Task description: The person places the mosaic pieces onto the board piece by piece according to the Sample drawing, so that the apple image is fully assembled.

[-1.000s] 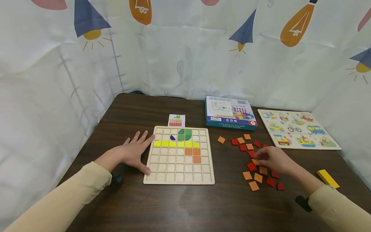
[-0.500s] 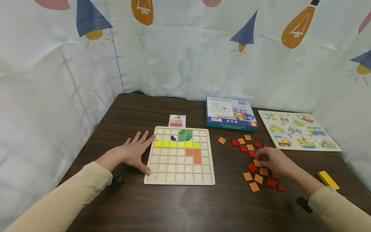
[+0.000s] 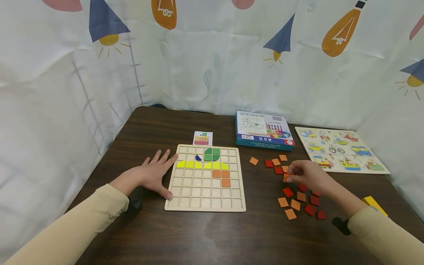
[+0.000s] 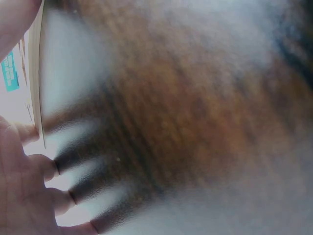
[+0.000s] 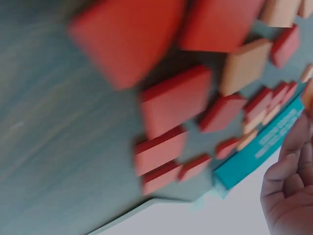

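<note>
My left hand [image 3: 150, 176] lies with fingers spread at the left edge of a wooden grid board [image 3: 195, 191], thumb and index finger touching the rim. On the board sit green leaf-shaped pieces [image 3: 212, 154], a small dark blue piece [image 3: 198, 157], a row of yellow tiles [image 3: 188, 164] and several orange squares [image 3: 225, 183]. To the right, my right hand [image 3: 309, 176] pinches an orange square tile [image 3: 286, 178] between thumb and fingers, above the scattered pieces. Beneath and around it lie loose red tiles [image 3: 288, 192] and orange tiles [image 3: 290, 214]; some are hidden by the hand.
Behind the board lies a small pattern card [image 3: 202, 138]. A boxed bead set [image 3: 265, 130] stands at the back, beside a picture puzzle board [image 3: 341, 149]. A yellow block [image 3: 374, 205] is near my right forearm. A fabric curtain [image 3: 212, 66] hangs behind the dark table [image 3: 198, 239].
My right hand has lifted the orange tile from among the loose pieces and moved slightly up and to the left with it. The left hand has stayed at the board's edge.
</note>
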